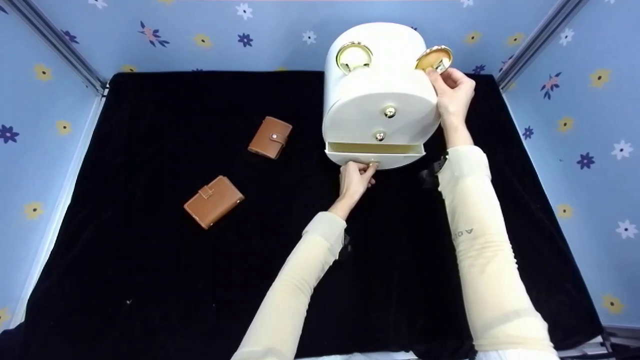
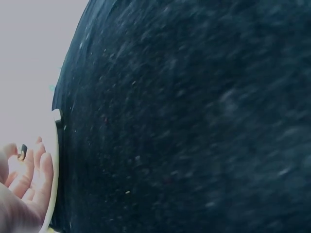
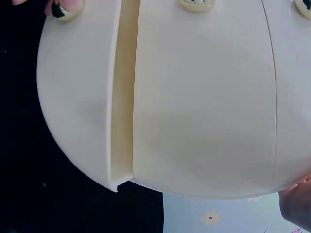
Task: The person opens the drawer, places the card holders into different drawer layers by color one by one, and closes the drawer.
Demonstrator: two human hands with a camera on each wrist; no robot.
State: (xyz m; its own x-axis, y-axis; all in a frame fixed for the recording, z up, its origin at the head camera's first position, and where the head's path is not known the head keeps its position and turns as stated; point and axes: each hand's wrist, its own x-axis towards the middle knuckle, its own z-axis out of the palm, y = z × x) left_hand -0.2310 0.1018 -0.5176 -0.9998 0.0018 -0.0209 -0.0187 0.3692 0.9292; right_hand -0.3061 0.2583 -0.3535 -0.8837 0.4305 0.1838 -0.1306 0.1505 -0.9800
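Observation:
A white rounded drawer box [image 1: 375, 50] stands at the back right, with gold ring handles [image 1: 354, 56] on top and gold knobs [image 1: 390, 112] on its front. Its bottom drawer [image 3: 73, 87] is slid partway out, and the inside shows cream in the gap. My left hand [image 1: 356, 180] pinches the knob of that drawer between thumb and finger. Around the gold ring handle [image 1: 434, 56] at the box's right, my right hand [image 1: 454, 95] curls its fingers. In the right wrist view only part of the right hand [image 3: 297, 206] shows, beside the box's edge.
Two brown wallets lie to the left of the box: a snap-strap wallet [image 1: 270, 137] and, closer to me, another with a tab [image 1: 215, 201]. Black cloth [image 1: 165, 280] covers the table. Blue flowered walls [image 1: 280, 30] enclose the back and sides.

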